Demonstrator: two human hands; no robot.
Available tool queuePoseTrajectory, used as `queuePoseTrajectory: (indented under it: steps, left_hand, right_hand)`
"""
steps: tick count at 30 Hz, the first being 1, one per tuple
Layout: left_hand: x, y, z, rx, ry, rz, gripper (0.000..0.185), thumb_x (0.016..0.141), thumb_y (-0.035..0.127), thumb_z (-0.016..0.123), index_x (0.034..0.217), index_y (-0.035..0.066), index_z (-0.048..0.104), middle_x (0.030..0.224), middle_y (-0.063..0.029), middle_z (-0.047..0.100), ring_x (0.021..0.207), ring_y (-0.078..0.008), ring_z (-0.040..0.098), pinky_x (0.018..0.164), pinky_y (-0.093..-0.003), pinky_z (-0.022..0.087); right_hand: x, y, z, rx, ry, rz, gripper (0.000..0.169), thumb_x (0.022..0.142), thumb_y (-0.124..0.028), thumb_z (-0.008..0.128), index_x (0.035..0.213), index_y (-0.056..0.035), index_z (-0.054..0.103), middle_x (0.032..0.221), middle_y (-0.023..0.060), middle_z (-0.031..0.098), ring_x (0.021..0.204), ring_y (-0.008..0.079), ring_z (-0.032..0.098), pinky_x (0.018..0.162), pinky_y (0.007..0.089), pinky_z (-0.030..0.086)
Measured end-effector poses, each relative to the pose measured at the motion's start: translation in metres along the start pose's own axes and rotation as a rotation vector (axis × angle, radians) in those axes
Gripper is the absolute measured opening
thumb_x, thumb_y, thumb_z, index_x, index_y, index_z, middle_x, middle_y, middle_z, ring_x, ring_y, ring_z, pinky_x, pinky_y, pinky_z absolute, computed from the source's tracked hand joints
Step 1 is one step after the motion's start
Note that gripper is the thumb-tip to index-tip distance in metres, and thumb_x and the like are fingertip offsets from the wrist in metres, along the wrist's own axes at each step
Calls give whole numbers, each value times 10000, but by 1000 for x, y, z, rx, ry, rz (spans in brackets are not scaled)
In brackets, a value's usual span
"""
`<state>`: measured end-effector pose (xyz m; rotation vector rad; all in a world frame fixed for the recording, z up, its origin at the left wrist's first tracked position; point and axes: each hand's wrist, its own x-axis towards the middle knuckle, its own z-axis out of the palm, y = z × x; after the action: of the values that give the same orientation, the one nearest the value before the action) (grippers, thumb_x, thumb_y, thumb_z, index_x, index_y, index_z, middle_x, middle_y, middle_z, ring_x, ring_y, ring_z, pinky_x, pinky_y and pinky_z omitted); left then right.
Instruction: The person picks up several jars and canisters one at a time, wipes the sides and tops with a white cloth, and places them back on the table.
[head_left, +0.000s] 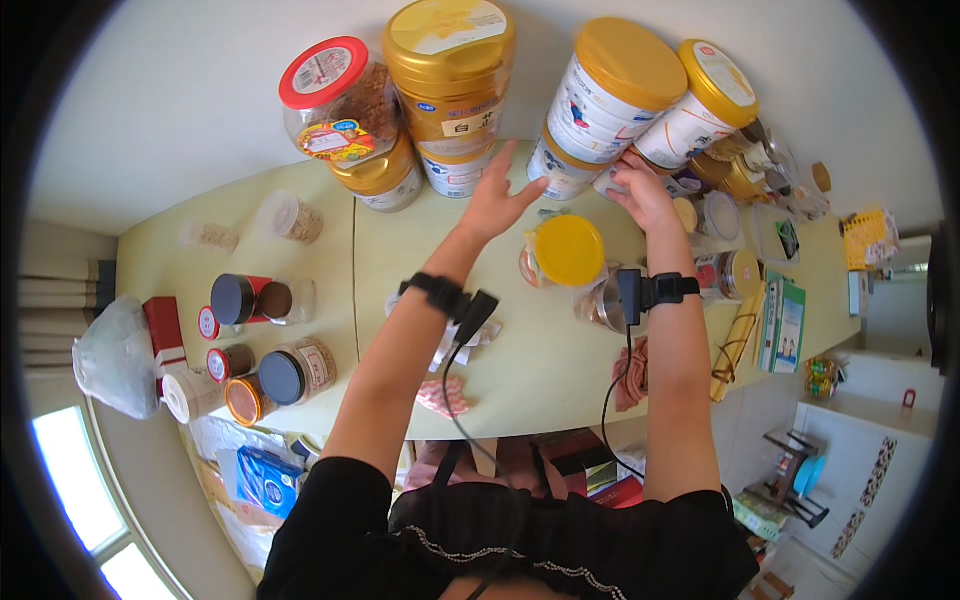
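My left hand (495, 196) is raised with thumb and fingers apart, holding nothing. It is in front of a white lower can (454, 176), which carries a large gold-lidded canister (450, 82). My right hand (643, 191) reaches to a white can (606, 182) low in the right-hand group; its fingers curl at the can's side, and whether they grip it is unclear. Left of that hand, a tall gold-lidded milk powder can (611, 94) stands on another white can (559, 169). A second gold-lidded can (697, 105) leans behind my right hand. Nearer me is a yellow-lidded jar (568, 251).
A red-lidded plastic jar (337, 97) tops a gold-lidded can (382, 178) at the back left. Several jars, among them a dark-lidded one (296, 373), line the table's left end. A steel-lidded glass jar (600, 304), a pink cloth (632, 375) and books (780, 322) lie rightward.
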<state>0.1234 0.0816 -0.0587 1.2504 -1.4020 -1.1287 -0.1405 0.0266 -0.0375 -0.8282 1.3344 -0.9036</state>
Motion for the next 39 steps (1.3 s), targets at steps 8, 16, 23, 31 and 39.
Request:
queuePoseTrajectory:
  steps: [8,16,23,31,39]
  left_hand:
    - [29,30,22,113,-208,-50,1125,775,445,793,1508,-121,153,1552,-320,260,1460,-393,276,1180,-377,269]
    - [21,10,14,218,-34,59,1106,773,388,803,1510,-113,148,1503,-310,360,1427,-373,354,1155,-376,312]
    - [23,-18,7,208,-13,152,1063,783,389,790,1509,-96,183,1499,-322,359,1423,-403,347,1150,-390,318]
    - [-13,19,2,427,-113,-42,819,850,408,717,1434,-67,395,1395,-303,500,1333,-399,464,1107,-413,374]
    - [12,76,60,428,-366,134,760,868,350,688,1452,-34,390,1376,-309,508,1278,-415,508,1073,-412,409]
  right_hand:
    - [5,2,11,11,-107,37,604,774,19,571,1348,-129,456,1263,40,567,1150,239,538,888,458,508]
    - [-7,-7,52,-35,-152,16,626,785,0,564,1378,-119,400,1288,68,546,1138,248,551,910,467,514]
    - [0,-3,62,-58,-196,4,668,785,4,541,1412,-148,365,1313,63,536,1170,247,537,939,463,497]
    - [-6,4,-43,131,370,66,494,835,-21,563,1327,-38,524,1331,141,547,1150,255,563,929,449,522]
    - [14,-23,-66,93,426,-66,475,788,35,423,1227,-81,562,1125,71,629,1031,253,562,820,423,455]
